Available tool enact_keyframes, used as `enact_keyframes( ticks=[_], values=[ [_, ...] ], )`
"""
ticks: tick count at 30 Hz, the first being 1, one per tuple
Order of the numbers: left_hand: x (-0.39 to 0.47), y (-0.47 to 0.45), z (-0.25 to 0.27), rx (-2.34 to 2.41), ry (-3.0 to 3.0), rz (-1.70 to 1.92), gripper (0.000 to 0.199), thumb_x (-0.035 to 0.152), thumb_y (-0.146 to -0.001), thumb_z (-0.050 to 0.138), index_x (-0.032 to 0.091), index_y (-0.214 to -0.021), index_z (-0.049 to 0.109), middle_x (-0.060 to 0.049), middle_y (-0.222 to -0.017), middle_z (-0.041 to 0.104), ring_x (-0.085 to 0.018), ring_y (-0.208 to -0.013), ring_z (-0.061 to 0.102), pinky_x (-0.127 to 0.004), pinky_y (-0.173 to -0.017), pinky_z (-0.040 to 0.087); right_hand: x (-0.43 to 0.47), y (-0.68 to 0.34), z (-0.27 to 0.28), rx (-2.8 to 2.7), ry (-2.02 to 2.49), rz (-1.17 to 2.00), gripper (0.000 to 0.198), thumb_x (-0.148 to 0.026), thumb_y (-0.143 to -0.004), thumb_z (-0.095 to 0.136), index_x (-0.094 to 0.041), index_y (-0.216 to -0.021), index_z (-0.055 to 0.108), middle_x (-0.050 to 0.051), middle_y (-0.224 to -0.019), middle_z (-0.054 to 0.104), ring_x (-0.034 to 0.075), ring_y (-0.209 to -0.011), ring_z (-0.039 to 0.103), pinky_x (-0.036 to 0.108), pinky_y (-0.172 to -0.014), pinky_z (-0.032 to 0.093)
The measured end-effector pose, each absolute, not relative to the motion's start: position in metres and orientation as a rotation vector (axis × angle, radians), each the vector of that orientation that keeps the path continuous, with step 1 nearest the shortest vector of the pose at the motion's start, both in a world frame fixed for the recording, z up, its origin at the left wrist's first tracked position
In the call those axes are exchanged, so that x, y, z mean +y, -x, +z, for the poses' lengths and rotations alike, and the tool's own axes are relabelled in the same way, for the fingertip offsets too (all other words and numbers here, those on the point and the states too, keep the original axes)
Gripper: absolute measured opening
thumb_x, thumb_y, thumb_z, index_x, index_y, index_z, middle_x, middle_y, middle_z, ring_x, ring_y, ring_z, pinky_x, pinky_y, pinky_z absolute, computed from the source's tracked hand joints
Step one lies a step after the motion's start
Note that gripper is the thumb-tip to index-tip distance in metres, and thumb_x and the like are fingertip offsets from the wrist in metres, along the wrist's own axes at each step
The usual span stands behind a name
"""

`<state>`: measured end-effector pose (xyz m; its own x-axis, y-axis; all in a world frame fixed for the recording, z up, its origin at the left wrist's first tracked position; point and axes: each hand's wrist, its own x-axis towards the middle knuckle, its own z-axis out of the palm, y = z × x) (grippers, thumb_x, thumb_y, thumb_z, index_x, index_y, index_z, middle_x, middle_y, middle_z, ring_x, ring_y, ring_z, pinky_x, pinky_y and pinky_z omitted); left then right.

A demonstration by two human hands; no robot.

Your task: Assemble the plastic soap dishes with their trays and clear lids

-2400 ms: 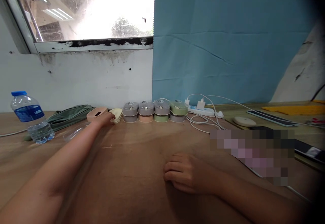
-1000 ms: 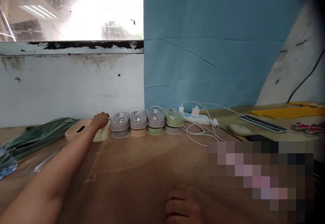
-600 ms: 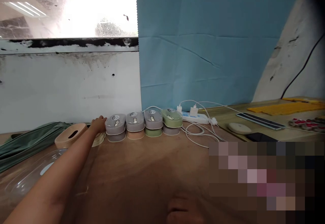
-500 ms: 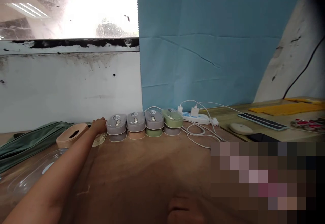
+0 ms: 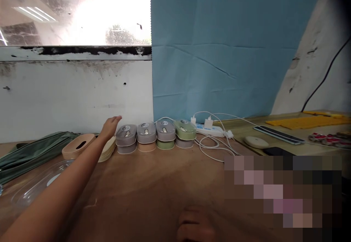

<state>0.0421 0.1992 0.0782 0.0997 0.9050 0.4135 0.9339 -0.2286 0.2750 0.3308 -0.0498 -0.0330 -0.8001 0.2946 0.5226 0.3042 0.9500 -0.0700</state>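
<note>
My left hand [image 5: 111, 127] reaches far across the table, its fingers stretched out just left of a row of oval lidded boxes and a little above them. Nothing shows in it. The boxes stand stacked in pairs: a grey box [image 5: 126, 136] nearest the hand, another grey box [image 5: 146, 133] on a peach one, a third grey box [image 5: 165, 130] on a green one, and a green box [image 5: 185, 129] on a grey one. Under my wrist sits a stack of cream oval pieces [image 5: 107, 150]. At the bottom edge my right hand [image 5: 195, 223] rests on the table, fingers curled, dim and blurred.
Left of my forearm are a peach oval lid with a slot [image 5: 78, 145], a clear plastic cover [image 5: 33, 187] and a green cloth bag [image 5: 38, 152]. Right of the boxes lie a power strip [image 5: 212, 129] and white cables. A phone [image 5: 278, 135] lies farther right.
My left hand has lifted slightly from beside the nearest grey box, and its fingers have straightened. The cream stack shows more. My right hand stays about where it was.
</note>
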Motion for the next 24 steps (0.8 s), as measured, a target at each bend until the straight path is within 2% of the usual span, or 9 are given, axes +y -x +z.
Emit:
enact_keyframes(
  ticks=[2, 4, 7, 10, 15, 20, 24],
  values=[
    [0.183, -0.052, 0.082, -1.849, 2.384, -0.793, 0.053, 0.049, -0.086, 0.022, 0.024, -0.122, 0.051, -0.004, -0.131, 0.048, -0.023, -0.115, 0.048, -0.035, -0.095, 0.037, -0.051, -0.331, -0.026, -2.553, 0.386, -0.067, 0.022, -0.018, -0.092, 0.035, -0.019, -0.077, 0.052, -0.002, -0.073, 0.063, 0.011, -0.062, 0.050, 0.025, -0.057, 0.035],
    [0.168, -0.058, 0.079, -1.803, 2.503, -0.706, 0.056, 0.057, -0.073, 0.046, 0.029, -0.120, 0.053, -0.004, -0.135, 0.043, -0.028, -0.118, 0.046, -0.040, -0.098, 0.035, -0.052, -0.330, -0.021, -2.568, 0.384, -0.084, 0.020, -0.020, -0.092, 0.037, -0.019, -0.080, 0.052, -0.002, -0.073, 0.063, 0.011, -0.064, 0.050, 0.025, -0.058, 0.036],
    [0.156, -0.063, 0.067, -1.716, 2.589, -0.693, 0.070, 0.050, -0.058, 0.065, 0.027, -0.123, 0.052, -0.009, -0.136, 0.042, -0.032, -0.119, 0.044, -0.042, -0.100, 0.033, -0.054, -0.329, -0.014, -2.595, 0.393, -0.098, 0.016, -0.020, -0.090, 0.040, -0.019, -0.081, 0.053, -0.001, -0.073, 0.062, 0.012, -0.066, 0.051, 0.025, -0.060, 0.037],
    [0.155, -0.065, 0.055, -1.658, 2.549, -0.841, 0.065, 0.042, -0.063, 0.064, 0.021, -0.123, 0.052, -0.011, -0.132, 0.046, -0.029, -0.121, 0.043, -0.037, -0.102, 0.032, -0.059, -0.327, -0.008, -2.610, 0.420, -0.109, 0.013, -0.017, -0.088, 0.043, -0.019, -0.080, 0.053, -0.002, -0.071, 0.061, 0.012, -0.066, 0.051, 0.024, -0.061, 0.038],
    [0.137, -0.065, 0.054, -1.691, 2.348, -1.103, 0.059, 0.039, -0.074, 0.057, 0.013, -0.126, 0.049, -0.015, -0.132, 0.043, -0.027, -0.122, 0.042, -0.037, -0.103, 0.031, -0.068, -0.325, 0.004, -2.670, 0.520, -0.056, 0.012, -0.010, -0.079, 0.045, -0.018, -0.081, 0.053, 0.000, -0.075, 0.062, 0.012, -0.070, 0.053, 0.024, -0.068, 0.041],
    [0.046, -0.052, 0.050, -1.545, 2.393, -1.534, 0.053, 0.036, -0.074, 0.060, 0.019, -0.123, 0.051, -0.011, -0.132, 0.044, -0.024, -0.121, 0.042, -0.038, -0.103, 0.032, -0.073, -0.328, 0.009, -2.574, 0.519, -0.126, 0.023, -0.007, -0.077, 0.042, -0.017, -0.092, 0.055, 0.006, -0.091, 0.061, 0.015, -0.082, 0.055, 0.030, -0.079, 0.043],
    [-0.045, -0.043, 0.028, -1.421, 2.932, -1.282, 0.058, 0.033, -0.072, 0.064, 0.028, -0.127, 0.046, -0.009, -0.139, 0.036, -0.030, -0.129, 0.030, -0.046, -0.104, 0.028, -0.073, -0.330, 0.011, -2.556, 0.564, -0.247, 0.031, -0.009, -0.080, 0.042, -0.018, -0.108, 0.052, 0.010, -0.106, 0.057, 0.018, -0.100, 0.053, 0.031, -0.087, 0.043]
  ],
)
